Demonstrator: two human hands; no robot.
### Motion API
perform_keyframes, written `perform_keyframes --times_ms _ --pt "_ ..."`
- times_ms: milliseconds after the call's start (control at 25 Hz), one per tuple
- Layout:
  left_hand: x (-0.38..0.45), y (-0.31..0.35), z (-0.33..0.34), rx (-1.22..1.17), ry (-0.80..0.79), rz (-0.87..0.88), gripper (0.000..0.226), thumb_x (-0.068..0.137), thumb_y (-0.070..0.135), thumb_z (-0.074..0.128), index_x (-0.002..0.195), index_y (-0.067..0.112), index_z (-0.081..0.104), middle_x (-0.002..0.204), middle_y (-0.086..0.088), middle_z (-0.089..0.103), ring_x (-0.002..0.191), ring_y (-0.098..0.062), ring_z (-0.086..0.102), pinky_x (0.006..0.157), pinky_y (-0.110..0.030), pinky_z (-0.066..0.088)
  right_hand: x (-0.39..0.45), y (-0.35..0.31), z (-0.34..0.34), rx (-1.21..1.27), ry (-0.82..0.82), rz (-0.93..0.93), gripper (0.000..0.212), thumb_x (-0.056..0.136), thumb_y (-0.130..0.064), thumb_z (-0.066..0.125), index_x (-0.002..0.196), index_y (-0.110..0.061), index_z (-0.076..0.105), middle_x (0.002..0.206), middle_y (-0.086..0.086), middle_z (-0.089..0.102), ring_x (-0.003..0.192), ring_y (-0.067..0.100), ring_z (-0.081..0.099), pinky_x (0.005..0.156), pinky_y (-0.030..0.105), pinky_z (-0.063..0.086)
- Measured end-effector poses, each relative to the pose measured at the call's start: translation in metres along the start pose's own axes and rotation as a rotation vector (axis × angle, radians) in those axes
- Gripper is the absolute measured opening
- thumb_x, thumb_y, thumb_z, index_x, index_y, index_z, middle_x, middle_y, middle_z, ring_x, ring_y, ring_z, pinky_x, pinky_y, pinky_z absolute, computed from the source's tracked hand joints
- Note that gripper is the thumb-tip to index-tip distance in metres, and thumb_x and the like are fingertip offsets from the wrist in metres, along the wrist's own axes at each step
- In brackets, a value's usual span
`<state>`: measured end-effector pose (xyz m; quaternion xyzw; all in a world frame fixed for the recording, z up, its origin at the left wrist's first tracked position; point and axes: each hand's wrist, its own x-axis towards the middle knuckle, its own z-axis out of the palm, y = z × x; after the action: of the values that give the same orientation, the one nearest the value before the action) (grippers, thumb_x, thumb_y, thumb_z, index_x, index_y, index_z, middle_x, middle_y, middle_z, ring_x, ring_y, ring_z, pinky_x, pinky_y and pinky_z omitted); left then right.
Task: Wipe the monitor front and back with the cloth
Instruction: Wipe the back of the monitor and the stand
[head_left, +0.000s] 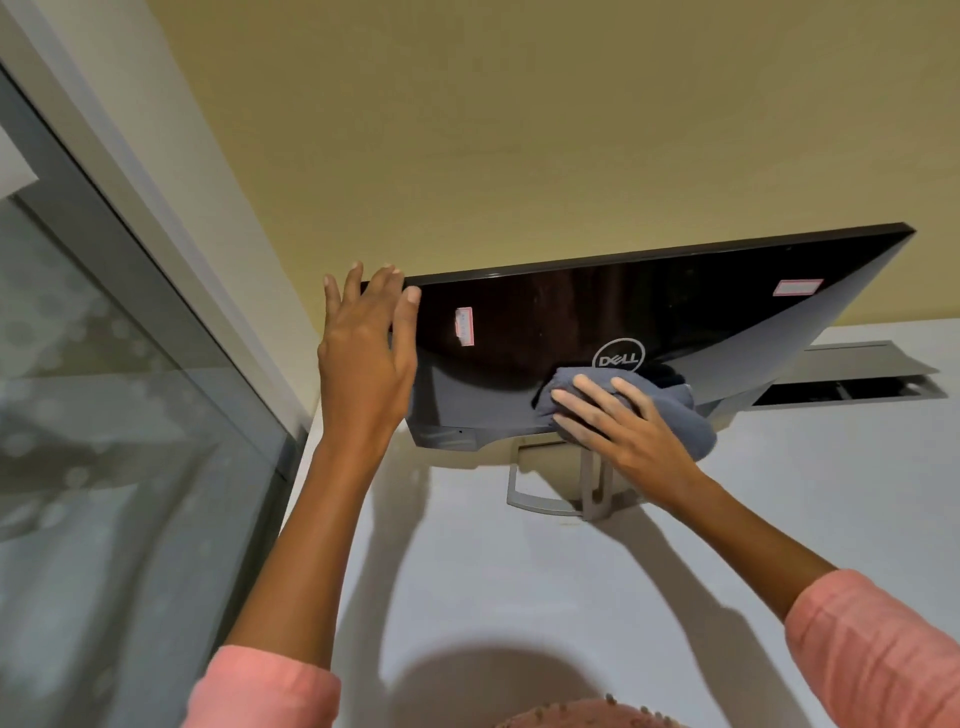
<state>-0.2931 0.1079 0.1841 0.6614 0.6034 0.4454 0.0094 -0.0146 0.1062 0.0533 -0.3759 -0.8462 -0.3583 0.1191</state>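
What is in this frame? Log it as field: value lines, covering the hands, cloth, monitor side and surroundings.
monitor side facing camera: back of the monitor, logo showing
left hand: left hand holds the monitor's left edge, fingers over the top corner
right hand: right hand presses the cloth, fingers spread flat
cloth: grey cloth, bunched, on the lower back just under the logo
stickers: two pink labels on the back
stand: grey stand on the white desk
surroundings: glass panel at left, yellow wall behind
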Motion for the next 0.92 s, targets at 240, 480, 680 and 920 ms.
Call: perform_keyframes --times_ms 240,480,680,920 --pt "0.002 0.040 0.027 -0.015 -0.065 0.141 0.039 0.100 0.026 0.040 0.128 0.006 0.057 0.137 -0.010 0.053 0.136 -0.012 0.028 0.116 -0.040 0.017 0.016 0.036 -0.029 0.111 0.123 0.297 0.054 0.085 0.013 0.038 0.128 -0.012 0.060 0.142 0.013 0.048 0.135 0.035 0.036 0.105 0.047 0.026" --pt "0.003 0.063 0.045 -0.027 -0.088 0.176 0.039 0.100 0.027 0.040 0.130 0.006 0.055 0.138 -0.010 0.052 0.132 -0.004 0.023 0.115 -0.035 0.016 0.049 0.019 -0.032 0.165 0.161 0.275 0.058 0.087 0.011 0.035 0.135 -0.016 0.053 0.149 0.009 0.040 0.141 0.031 0.029 0.109 0.048 0.024" --pt "0.002 0.073 0.052 0.002 -0.127 0.214 0.041 0.100 0.028 0.040 0.132 0.006 0.054 0.139 -0.011 0.050 0.134 -0.009 0.023 0.113 -0.041 0.020 -0.003 0.019 -0.015 0.061 -0.005 0.164 0.057 0.078 0.004 0.057 0.131 -0.018 0.058 0.144 0.007 0.048 0.134 0.030 0.042 0.107 0.048 0.035" --pt "0.003 0.092 0.068 -0.018 -0.183 0.245 0.042 0.100 0.030 0.041 0.134 0.008 0.051 0.141 -0.009 0.048 0.137 -0.008 0.022 0.113 -0.033 0.010 -0.037 0.061 -0.024 0.072 -0.019 0.409 0.066 0.074 0.019 0.038 0.128 -0.012 0.060 0.143 0.014 0.047 0.135 0.037 0.033 0.103 0.052 0.036"
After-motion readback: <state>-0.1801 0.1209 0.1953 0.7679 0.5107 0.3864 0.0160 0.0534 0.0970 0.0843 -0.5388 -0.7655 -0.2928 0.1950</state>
